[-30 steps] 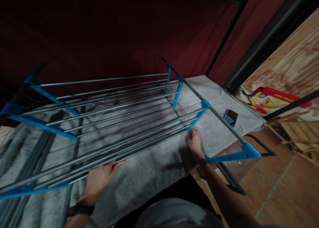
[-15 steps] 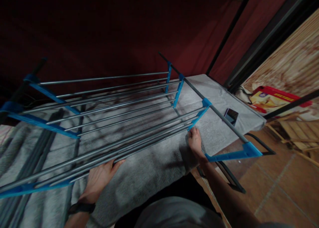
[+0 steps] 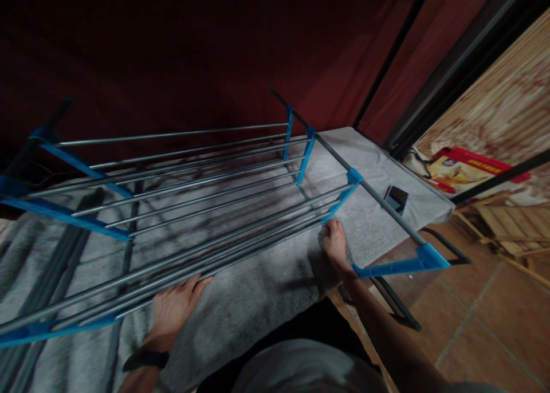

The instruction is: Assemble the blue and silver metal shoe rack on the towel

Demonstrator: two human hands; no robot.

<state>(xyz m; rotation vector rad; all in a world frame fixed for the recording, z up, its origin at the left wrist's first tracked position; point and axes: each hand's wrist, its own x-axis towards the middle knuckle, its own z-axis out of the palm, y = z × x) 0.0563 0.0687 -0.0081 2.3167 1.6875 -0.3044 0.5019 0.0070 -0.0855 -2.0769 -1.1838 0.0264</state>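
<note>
A rack (image 3: 189, 195) of grey metal rods and blue plastic brackets lies on a grey cloth, spanning most of the left and middle of the view. My left hand (image 3: 176, 304) grips the nearest rod from below, its thumb along the rod and its other fingers partly hidden. At the near right, my right hand (image 3: 335, 241) pinches the lower end of a blue bracket (image 3: 339, 201) where the rods meet it. A longer grey pole (image 3: 378, 198) carries the right-side brackets, with another blue bracket (image 3: 401, 264) at its near end.
Under the rack is the grey cloth (image 3: 253, 313). Loose dark tubes (image 3: 55, 278) lie on it at left. A phone (image 3: 396, 200) rests right of the pole. Beyond are a red-and-yellow box (image 3: 476, 166), a wooden slatted piece (image 3: 511, 227) and tiled floor (image 3: 476, 307). A dark red wall rises behind.
The whole view has shifted slightly, with the rack a little further left in it. Both hands keep their places on the rack.
</note>
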